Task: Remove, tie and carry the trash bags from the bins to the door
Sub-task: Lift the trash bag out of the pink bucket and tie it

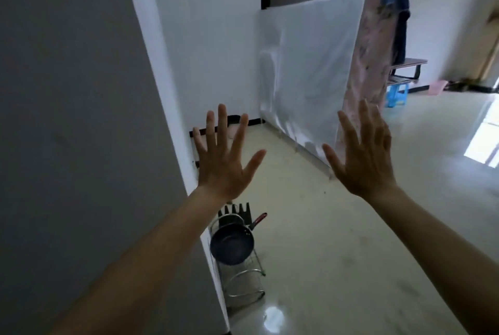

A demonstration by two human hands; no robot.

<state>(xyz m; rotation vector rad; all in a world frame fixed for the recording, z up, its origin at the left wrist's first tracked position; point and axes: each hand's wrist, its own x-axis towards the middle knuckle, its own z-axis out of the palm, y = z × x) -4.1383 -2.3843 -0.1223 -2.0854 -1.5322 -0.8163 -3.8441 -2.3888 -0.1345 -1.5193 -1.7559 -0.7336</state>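
Observation:
My left hand (225,153) is raised in front of me with its fingers spread and nothing in it. My right hand (363,155) is held up beside it, also spread wide and holding nothing. Both palms face away from me, backs toward the camera. No trash bag and no bin shows in the head view.
A grey wall corner (151,118) stands close at my left. At its foot a wire rack (244,278) holds a dark frying pan (231,247). Ahead stands a cabinet draped in white plastic (307,70). A blue stool (395,94) and pale glossy floor (378,226) lie to the right.

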